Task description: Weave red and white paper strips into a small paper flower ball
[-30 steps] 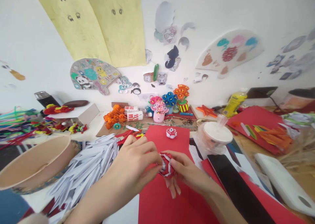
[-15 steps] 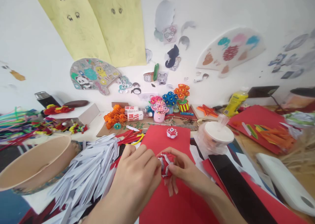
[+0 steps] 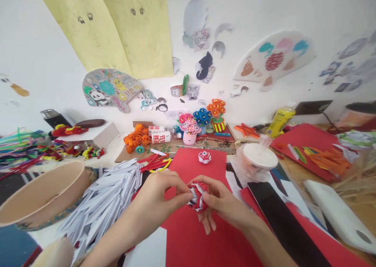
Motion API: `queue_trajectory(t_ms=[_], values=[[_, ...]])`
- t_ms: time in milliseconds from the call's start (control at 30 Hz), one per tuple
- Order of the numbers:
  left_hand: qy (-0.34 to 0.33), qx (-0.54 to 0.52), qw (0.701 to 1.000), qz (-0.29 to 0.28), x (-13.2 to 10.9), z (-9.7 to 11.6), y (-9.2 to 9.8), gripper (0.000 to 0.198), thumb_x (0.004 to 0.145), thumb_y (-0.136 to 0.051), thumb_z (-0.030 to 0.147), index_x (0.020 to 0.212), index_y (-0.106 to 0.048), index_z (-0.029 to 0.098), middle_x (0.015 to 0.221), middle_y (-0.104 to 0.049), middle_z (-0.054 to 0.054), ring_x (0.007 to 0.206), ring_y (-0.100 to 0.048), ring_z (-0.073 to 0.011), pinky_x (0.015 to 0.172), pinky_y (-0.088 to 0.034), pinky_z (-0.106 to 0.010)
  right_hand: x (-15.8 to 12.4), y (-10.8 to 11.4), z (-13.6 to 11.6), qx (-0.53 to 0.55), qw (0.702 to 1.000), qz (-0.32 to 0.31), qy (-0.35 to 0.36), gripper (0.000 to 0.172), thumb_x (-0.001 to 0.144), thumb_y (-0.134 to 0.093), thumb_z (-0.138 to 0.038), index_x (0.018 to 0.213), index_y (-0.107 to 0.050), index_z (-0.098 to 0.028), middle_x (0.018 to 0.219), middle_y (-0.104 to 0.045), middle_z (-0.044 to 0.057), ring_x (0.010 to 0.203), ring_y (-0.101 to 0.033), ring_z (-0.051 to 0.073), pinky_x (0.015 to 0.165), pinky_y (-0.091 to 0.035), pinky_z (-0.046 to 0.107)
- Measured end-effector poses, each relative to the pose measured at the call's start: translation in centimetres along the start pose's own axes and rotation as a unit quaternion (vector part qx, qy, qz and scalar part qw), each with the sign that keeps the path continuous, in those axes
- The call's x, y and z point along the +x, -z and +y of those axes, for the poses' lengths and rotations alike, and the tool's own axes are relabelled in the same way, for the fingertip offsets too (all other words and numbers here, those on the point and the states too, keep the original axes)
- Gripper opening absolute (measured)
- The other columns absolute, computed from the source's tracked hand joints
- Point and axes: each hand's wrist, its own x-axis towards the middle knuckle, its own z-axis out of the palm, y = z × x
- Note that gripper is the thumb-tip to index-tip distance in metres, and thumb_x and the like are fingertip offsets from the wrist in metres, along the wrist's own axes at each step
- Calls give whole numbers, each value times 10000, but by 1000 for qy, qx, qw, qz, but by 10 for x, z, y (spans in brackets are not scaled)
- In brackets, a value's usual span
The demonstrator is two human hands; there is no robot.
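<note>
A round folded-paper piece in red and white strips is held up over a large sheet of red paper. My right hand grips it from the right, thumb on its near face and the lower fingers hanging beneath. My left hand is closed in a pinch at its left edge, thumb and forefinger meeting on the paper there. Behind both hands, a smaller white and red folded-paper piece sits on the far part of the sheet.
Left lie a heap of folded white paper strips and a beige oval bowl. To the right are a lidded cup, a black phone-like slab and a white power bank. Craft flowers line the wall.
My left hand has turned from a fist with its back showing to a thumb-and-forefinger pinch at the paper piece's left edge. My right hand keeps its hold with little movement.
</note>
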Motion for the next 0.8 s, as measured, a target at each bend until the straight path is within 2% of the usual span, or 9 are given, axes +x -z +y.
queue_trajectory(t_ms=[167,367,500,600,800], values=[[-17,-28,999,-20,1,1,1,141,815,-687,194,684,-731,225,655,-676,41,646,-598,-119,648,-443,-237,0,-1,-1,-2,1000,6,-7,500,812,-721,-485,1146,-529,-167,643,-743,48,457,-702,176,363,-451,169],[-41,-15,998,-36,2,2,3,145,809,-703,155,683,-730,221,662,-683,34,665,-594,-124,668,-441,-246,-1,-2,0,10,1000,-2,-7,517,824,-703,-489,1170,-518,-154,647,-740,44,455,-704,163,368,-453,157],[-102,53,993,0,-2,2,2,153,845,-666,163,705,-701,212,719,-674,24,690,-587,-127,690,-406,-274,0,-3,-2,3,1000,6,-12,555,810,-709,-506,1192,-516,-151,641,-730,36,452,-699,164,366,-455,163],[-166,157,972,57,-8,1,-2,162,883,-602,157,746,-669,212,754,-666,22,688,-568,-137,704,-349,-317,0,-2,-2,1,1000,9,-9,542,815,-706,-502,1178,-517,-147,643,-726,36,457,-700,164,365,-453,160],[-240,351,892,150,-14,2,-21,303,924,-460,91,649,-546,183,623,-562,9,594,-460,-150,615,-285,-333,2,-3,2,-21,1000,10,13,443,842,-692,-473,1108,-504,-172,637,-723,25,449,-694,161,373,-467,168]])
